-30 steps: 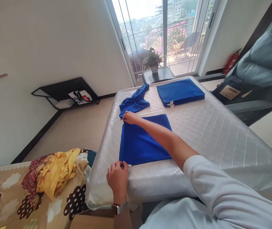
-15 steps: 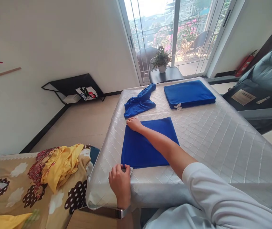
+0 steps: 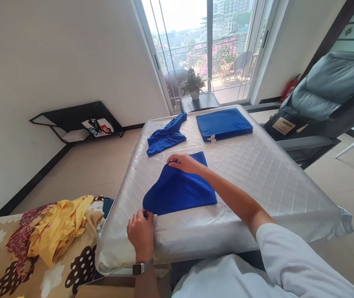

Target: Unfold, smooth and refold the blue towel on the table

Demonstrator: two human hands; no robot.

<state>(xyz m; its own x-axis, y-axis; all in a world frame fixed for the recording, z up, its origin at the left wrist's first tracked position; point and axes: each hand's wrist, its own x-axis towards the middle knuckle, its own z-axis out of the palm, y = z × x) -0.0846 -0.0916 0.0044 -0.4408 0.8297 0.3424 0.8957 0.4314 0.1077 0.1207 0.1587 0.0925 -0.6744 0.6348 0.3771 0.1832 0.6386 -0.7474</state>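
A blue cloth (image 3: pixel 181 190) lies folded in a flat rectangle near the front edge of the table, its left side raised off the surface. My left hand (image 3: pixel 140 229), with a watch on the wrist, is closed on the near left corner. At the far left corner my right hand (image 3: pixel 185 162) pinches the cloth's edge, lifting it. Beyond them rests a crumpled blue cloth (image 3: pixel 166 134). To its right sits a neat stack of folded blue cloths (image 3: pixel 225 124) with white tags at the near corner.
The table (image 3: pixel 257 178) has a silvery quilted cover. At the lower left, a patterned bed (image 3: pixel 53 277) bears yellow and red fabric (image 3: pixel 60 227). A grey armchair (image 3: pixel 319 95) stands right, and a potted plant (image 3: pixel 194 85) sits on a chair by the glass door.
Both hands have raised the cloth's left edge, which lay flat before, and the far left corner has come up and inward. The whole view has shifted to the right.
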